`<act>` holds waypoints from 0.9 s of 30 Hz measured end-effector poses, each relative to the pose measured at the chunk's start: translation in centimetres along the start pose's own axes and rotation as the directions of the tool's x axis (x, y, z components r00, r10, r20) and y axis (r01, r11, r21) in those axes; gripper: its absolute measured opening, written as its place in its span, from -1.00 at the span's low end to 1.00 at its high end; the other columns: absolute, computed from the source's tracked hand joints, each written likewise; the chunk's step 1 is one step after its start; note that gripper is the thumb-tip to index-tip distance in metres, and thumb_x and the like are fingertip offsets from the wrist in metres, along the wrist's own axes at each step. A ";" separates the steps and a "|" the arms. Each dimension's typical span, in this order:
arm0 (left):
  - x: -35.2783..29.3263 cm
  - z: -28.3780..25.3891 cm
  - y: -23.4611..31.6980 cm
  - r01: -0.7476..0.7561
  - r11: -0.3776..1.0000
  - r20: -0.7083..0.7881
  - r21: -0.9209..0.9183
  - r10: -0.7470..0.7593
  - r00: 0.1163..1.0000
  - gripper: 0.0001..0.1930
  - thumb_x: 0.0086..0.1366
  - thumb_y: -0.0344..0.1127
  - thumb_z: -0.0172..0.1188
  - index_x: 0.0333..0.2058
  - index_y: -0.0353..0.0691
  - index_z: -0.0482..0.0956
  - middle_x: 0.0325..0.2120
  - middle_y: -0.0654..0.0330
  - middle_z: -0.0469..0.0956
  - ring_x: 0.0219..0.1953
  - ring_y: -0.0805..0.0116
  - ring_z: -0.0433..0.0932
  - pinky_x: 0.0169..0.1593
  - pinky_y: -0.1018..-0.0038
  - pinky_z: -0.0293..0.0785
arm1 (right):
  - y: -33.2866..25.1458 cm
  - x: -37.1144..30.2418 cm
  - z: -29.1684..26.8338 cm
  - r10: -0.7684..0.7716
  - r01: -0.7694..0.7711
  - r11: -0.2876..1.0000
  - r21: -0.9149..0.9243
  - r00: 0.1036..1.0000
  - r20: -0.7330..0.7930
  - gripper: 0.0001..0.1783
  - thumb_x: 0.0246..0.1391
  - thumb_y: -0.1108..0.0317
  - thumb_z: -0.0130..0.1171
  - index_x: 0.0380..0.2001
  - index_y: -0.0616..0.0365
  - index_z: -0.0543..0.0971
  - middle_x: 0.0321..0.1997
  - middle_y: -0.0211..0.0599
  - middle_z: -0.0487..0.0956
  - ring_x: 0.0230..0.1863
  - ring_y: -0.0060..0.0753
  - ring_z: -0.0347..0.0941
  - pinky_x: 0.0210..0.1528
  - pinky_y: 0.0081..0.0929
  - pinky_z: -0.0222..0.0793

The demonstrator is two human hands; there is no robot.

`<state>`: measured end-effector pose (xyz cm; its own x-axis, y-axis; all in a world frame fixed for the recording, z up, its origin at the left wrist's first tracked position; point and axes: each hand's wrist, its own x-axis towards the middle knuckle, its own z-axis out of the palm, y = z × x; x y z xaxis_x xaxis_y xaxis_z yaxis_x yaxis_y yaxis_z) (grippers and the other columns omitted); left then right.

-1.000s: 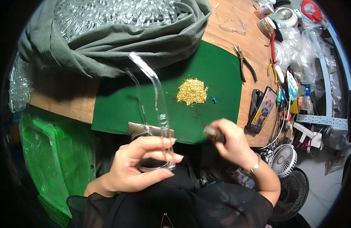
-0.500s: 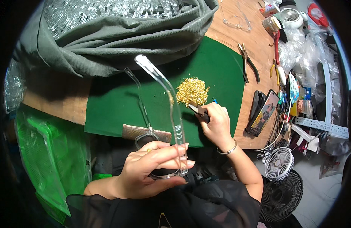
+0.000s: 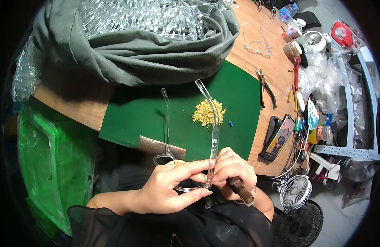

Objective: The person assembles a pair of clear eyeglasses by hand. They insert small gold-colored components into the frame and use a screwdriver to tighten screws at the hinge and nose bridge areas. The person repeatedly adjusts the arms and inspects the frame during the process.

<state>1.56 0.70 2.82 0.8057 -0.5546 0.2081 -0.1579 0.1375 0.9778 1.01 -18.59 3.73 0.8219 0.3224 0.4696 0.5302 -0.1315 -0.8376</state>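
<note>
My left hand is closed around the front of a clear plastic eyeglass frame, near one hinge. Both temples stick up and away from me. Fingers of my right hand are bunched against the same hinge; whether a small part is pinched there is hidden. Tucked in that hand is a dark brown tool, apparently pliers, its metal end pointing back toward me. Beyond the frame, a heap of tiny gold-coloured metal pieces lies on the green mat, with a blue push pin beside it.
A grey cloth sack full of clear temples takes up the far left. Other pliers, a phone and another clear frame lie to the right. A patterned strip is at the mat's near edge. Fans stand lower right.
My right hand has come back from the gold heap to the frame's hinge, turning the tool toward me. The blue pin is uncovered. The whole view has shifted slightly.
</note>
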 end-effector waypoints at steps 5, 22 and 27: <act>-0.2 0.3 -0.1 0.002 1.000 0.011 0.010 -0.002 1.000 -0.42 -0.04 -0.48 0.36 -0.01 -0.50 0.39 -0.36 0.11 0.64 -0.27 0.31 0.61 -0.13 0.48 0.44 | 0.2 -0.9 -0.2 -0.025 0.024 0.999 0.025 0.999 0.026 -0.84 -0.20 0.56 0.27 -0.46 0.21 0.54 -0.47 -0.31 0.55 -0.51 -0.35 0.43 -0.42 -0.45 0.29; -0.3 -0.4 -0.1 0.038 0.997 0.065 0.066 -0.042 0.997 -0.43 -0.03 -0.46 0.35 -0.01 -0.48 0.39 -0.37 0.12 0.63 -0.29 0.30 0.60 -0.17 0.48 0.43 | 0.1 0.1 -0.5 0.033 -0.038 0.999 0.031 0.988 0.150 -0.87 -0.15 0.48 0.27 -0.47 0.20 0.53 -0.48 -0.33 0.52 -0.51 -0.33 0.42 -0.42 -0.44 0.26; -0.3 -0.1 -0.3 0.021 0.999 0.049 0.034 -0.023 0.999 -0.43 -0.03 -0.45 0.36 -0.01 -0.48 0.39 -0.37 0.12 0.63 -0.31 0.29 0.60 -0.18 0.48 0.43 | 0.3 -0.7 0.2 0.025 -0.027 0.998 0.060 0.999 0.035 -0.86 -0.14 0.51 0.28 -0.47 0.19 0.52 -0.47 -0.32 0.52 -0.49 -0.34 0.42 -0.40 -0.41 0.28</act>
<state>1.41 0.86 2.43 0.7804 -0.5968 0.1865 -0.1602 0.0974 0.9823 0.51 -18.71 3.11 0.8273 0.3512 0.4385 0.4943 -0.0838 -0.8653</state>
